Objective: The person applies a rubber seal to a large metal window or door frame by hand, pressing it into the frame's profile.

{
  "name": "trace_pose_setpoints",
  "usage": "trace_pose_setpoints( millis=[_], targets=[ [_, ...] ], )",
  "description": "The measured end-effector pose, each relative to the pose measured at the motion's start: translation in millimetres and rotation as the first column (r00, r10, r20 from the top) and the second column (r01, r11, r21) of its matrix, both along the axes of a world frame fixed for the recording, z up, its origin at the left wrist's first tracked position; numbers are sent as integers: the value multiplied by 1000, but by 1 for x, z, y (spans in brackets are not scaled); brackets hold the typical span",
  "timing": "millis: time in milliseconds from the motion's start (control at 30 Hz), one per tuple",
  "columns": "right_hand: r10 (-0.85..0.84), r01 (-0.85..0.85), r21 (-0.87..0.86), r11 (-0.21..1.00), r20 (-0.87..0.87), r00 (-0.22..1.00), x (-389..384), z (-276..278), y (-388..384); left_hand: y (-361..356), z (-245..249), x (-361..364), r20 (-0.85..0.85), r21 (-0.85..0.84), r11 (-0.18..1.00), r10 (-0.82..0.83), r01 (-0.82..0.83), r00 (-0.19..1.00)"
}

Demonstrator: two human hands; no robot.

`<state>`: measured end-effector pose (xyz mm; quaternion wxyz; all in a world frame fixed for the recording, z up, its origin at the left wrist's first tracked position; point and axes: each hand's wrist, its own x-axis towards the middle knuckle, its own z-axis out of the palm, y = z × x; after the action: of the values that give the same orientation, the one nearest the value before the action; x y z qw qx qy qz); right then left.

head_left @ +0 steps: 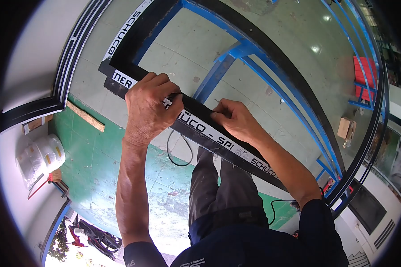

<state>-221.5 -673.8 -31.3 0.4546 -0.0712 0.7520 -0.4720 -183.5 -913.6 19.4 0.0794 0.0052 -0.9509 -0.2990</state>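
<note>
A black window or door frame (142, 104) with white printed protective tape (200, 129) lies before me on a blue metal stand (218, 78). My left hand (153, 107) is closed at the near bar of the frame, close to its left corner, with the fingers curled and the thumb against them. Further right on that bar, my right hand (238, 120) has thumb and forefinger pinched together at the inner edge. Whatever small or thin piece lies between the fingers of either hand is hidden or too dark to make out.
Other black frames (71, 58) lean at the left wall. A wooden strip (85, 116) and a black cable loop (179, 149) lie on the floor. Plastic-wrapped goods (40, 158) stand at left, a motorcycle (96, 236) outside, and a cardboard box (346, 129) at right.
</note>
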Motion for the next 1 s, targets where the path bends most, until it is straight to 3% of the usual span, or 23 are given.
trace_pose_setpoints(
  millis=[133, 233, 333, 433, 567, 600, 700, 800, 900, 933, 1000],
  targets=[
    [5, 1, 48, 999, -116, 993, 6, 3, -4, 2, 1, 2, 36, -3, 1000, -14, 14, 999],
    [-46, 45, 67, 997, 7, 999, 5, 7, -6, 2, 2, -1, 15, -13, 1000, -19, 20, 1000],
    [-69, 68, -47, 997, -31, 997, 7, -8, -9, 2, 2, 0, 38, -24, 999, -28, 29, 999],
    [-21, 21, -6, 1000, -73, 997, 4, -7, -10, 5, 2, -2, 75, -67, 997, -31, 36, 997],
    [-82, 83, -60, 995, 25, 996, 6, -8, -11, 6, 5, -7, 144, -121, 990, -52, 70, 988],
    [-96, 93, -66, 993, -36, 995, 7, -10, -16, 7, 7, -9, 174, -124, 990, -51, 74, 983],
    [-59, 61, 3, 998, -202, 978, 10, -2, -14, 13, 13, -18, 203, -243, 946, -164, 212, 965],
    [-33, 37, 12, 999, -253, 967, 10, 3, -10, 31, 3, -31, 74, -306, 834, -461, 460, 884],
    [-58, 36, -75, 997, -317, 947, 16, -5, 6, 28, -17, -39, 394, -22, 794, -552, 608, 735],
    [-85, 59, -92, 994, -311, 947, 20, -5, 16, 30, -17, -42, 568, 166, 866, -474, 471, 673],
    [-122, 96, -111, 989, -256, 959, 28, 4, 36, 32, -15, -43, 597, 241, 873, -477, 424, 644]
  ],
)
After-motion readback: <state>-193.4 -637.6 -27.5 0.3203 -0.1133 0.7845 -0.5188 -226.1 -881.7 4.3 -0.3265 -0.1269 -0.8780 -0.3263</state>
